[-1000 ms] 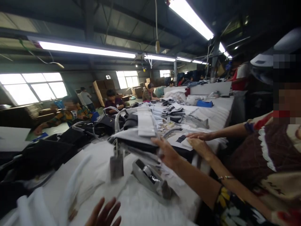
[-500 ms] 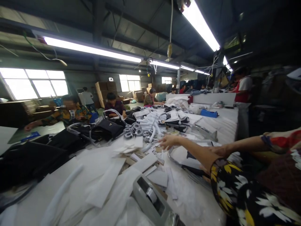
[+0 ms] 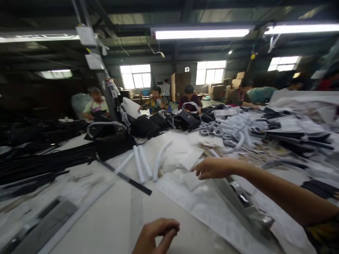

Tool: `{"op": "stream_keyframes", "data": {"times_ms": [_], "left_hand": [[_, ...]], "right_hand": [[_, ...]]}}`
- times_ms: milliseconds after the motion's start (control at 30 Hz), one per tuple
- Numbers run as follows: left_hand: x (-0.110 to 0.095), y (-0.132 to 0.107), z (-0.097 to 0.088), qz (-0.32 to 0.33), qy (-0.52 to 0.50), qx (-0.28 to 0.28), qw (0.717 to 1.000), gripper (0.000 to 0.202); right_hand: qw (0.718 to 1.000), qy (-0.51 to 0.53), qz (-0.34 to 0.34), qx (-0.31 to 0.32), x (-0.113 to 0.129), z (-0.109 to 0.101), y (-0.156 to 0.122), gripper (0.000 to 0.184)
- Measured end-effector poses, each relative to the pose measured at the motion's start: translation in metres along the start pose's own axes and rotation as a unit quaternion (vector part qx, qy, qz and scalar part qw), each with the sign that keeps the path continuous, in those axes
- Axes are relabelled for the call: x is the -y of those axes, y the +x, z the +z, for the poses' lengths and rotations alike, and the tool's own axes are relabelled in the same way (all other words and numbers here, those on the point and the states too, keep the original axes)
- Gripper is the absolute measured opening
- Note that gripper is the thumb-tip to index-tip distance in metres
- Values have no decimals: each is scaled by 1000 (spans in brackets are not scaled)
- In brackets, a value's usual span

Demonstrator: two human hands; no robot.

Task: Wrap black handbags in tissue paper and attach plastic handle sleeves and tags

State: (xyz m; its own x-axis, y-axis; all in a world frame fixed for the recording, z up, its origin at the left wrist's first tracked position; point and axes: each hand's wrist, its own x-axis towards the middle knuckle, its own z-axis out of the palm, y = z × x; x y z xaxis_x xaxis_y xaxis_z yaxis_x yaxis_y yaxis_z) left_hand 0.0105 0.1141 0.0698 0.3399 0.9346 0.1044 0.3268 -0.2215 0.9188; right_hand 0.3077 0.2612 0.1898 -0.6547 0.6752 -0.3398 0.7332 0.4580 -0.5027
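My right hand reaches in from the right on a bare forearm with a floral sleeve. Its fingers point left, slightly apart, just above a pile of white sheets, and it holds nothing that I can see. My left hand is at the bottom edge, thumb and fingers pinched together. A faint translucent strip runs up from beside it; whether the hand grips it is unclear. A metal tape dispenser lies under my right forearm.
White foam tubes and a thin black bar lie mid-table. Black bags, wrapped handles and black pieces crowd the far side. Black straps cover the left. Several people sit beyond.
The view has swung left along the table. My right hand has come back from the far clutter to the white sheets. My left hand, out of view half a second ago, now shows pinched.
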Motion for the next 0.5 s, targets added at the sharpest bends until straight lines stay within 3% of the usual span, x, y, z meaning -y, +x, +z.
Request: {"op": "stream_keyframes", "data": {"times_ms": [100,233,367,500], "left_hand": [[11,2,-36,-28,3,-16,999,27],[28,24,-63,-35,4,-62,997,28],[50,78,-111,-16,49,-112,992,30],[79,146,-175,-16,79,-247,966,34]], "right_hand": [[997,21,-32,-66,5,-5,52,48],[986,81,-12,-145,-9,-14,121,46],[974,96,22,-203,-34,-25,179,43],[957,78,66,-272,-66,-45,229,31]]}}
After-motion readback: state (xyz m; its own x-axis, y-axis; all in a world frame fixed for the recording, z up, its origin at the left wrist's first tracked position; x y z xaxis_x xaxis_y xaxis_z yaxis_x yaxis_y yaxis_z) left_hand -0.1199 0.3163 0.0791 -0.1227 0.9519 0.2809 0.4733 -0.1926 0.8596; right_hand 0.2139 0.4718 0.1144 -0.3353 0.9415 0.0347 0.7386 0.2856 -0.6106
